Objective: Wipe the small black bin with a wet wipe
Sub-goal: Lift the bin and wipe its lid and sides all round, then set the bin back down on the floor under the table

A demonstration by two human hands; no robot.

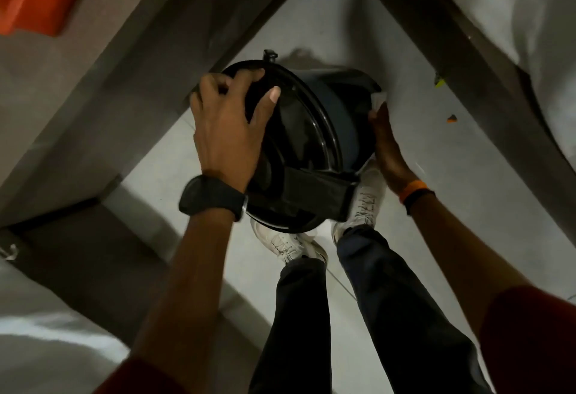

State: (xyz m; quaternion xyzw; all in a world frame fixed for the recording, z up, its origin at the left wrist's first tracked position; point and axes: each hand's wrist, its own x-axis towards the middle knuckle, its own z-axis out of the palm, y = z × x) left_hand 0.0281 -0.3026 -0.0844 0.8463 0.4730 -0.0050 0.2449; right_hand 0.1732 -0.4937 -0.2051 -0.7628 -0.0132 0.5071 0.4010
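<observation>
The small black bin point(314, 132) is tilted above the floor in front of me, its round lid facing me and its base pointing away to the right. My left hand point(227, 125) grips the lid's upper left rim, fingers curled over the edge. My right hand point(388, 147) is pressed against the bin's right side wall, mostly hidden behind it. A white wet wipe point(377, 100) shows at its fingertips, against the wall near the bin's base.
My two feet in white shoes point(367, 200) stand on the pale floor just below the bin. A brown bed frame point(149, 60) runs along the left, another frame point(486, 60) along the right. Small scraps point(451, 118) lie on the floor at right.
</observation>
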